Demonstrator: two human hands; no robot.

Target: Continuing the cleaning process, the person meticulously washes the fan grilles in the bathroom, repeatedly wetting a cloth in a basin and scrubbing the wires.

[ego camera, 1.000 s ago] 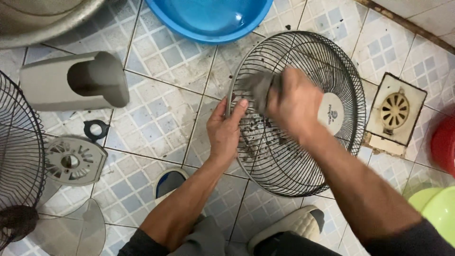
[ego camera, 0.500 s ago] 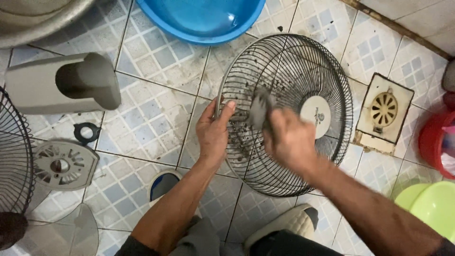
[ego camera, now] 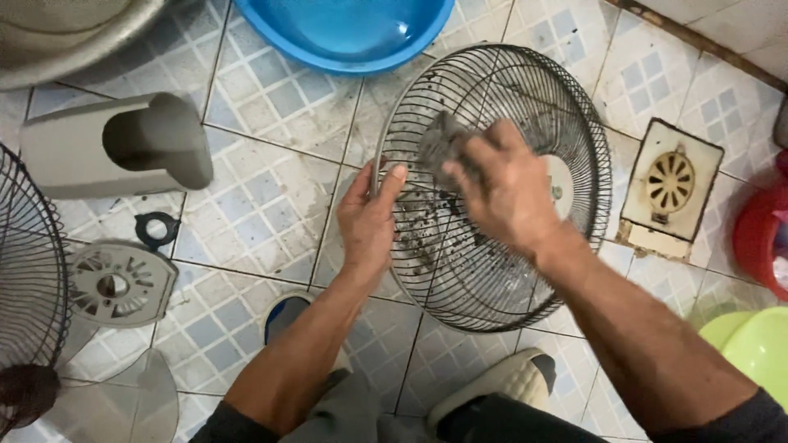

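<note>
Fan grille [ego camera: 525, 271] lies on the tiled floor [ego camera: 263, 197], propped slightly by the left hand [ego camera: 369, 217], which is clamped on the near-left rim, thumb up along the wire. Right hand [ego camera: 501, 189] is closed on a grey rag [ego camera: 439, 143] and presses it onto the wires in the upper-left part of the grille, just left of the white centre cap [ego camera: 562, 189]. Change versus a second ago: the right hand sat higher and more over the middle then, dropped toward the lower centre half a second ago, and is now back up at the upper left, so it's a back-and-forth scrubbing stroke across the wires, not a single wipe. Left hand has slid a bit along the rim but keeps the same hold. Camera has shifted too, grille now sits further right in frame. Dark specks of dirt show on the wires and floor under the grille below the hands, so my read is the lower-left section is not yet clean and the work is mid-way. Around it: blue basin [ego camera: 353, 29] with water just above the grille, floor drain [ego camera: 669, 184] to the right, grey fan housing [ego camera: 115, 148] lying on its side to the left, a second grille [ego camera: 29, 271] at the left edge, a motor cover [ego camera: 119, 283] beside that. Feet in slippers [ego camera: 501, 381] at the bottom.
</note>
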